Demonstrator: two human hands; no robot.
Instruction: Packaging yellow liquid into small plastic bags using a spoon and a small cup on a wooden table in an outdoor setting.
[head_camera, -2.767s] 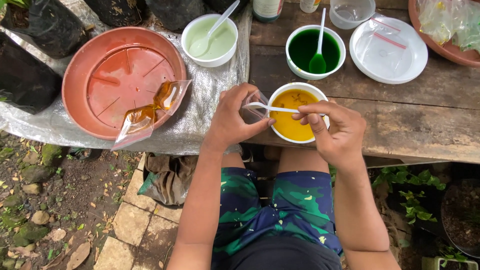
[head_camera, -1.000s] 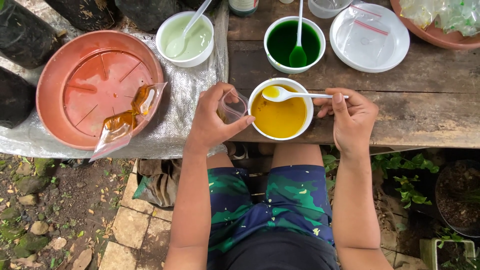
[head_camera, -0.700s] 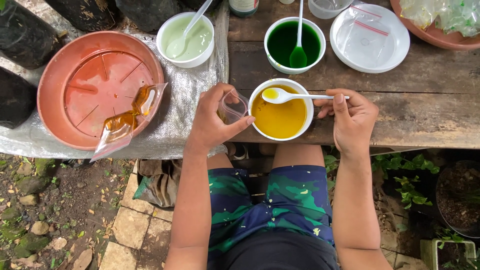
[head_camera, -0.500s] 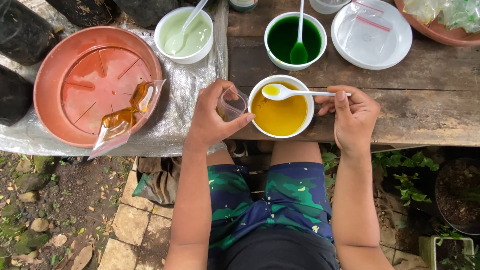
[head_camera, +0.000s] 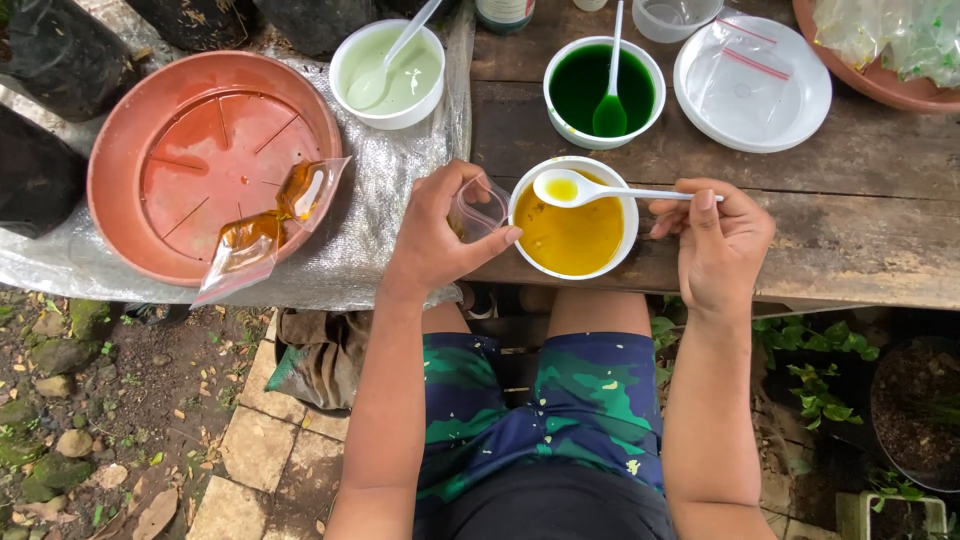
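Head view: left hand (head_camera: 435, 235) grips a small clear cup (head_camera: 478, 208) tilted against the rim of the white bowl of yellow liquid (head_camera: 570, 222), while right hand (head_camera: 715, 240) pinches a white spoon (head_camera: 590, 190) holding a yellow spoonful above that bowl. Recommended practice, in my judgement: keep the spoon level, bring its tip over the cup mouth, and tip slowly. The cup's contents are hard to make out; the bowl of green liquid (head_camera: 605, 85) and plastic bags (head_camera: 885, 35) sit well apart.

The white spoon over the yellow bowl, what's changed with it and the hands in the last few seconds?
The white spoon was lying low across the yellow bowl under both hands; the right hand has drawn back to the right and lifted it, bowl end loaded with yellow liquid. The left hand still holds the small clear cup beside the rim. The green bowls, the orange tray and the filled bag are unchanged.
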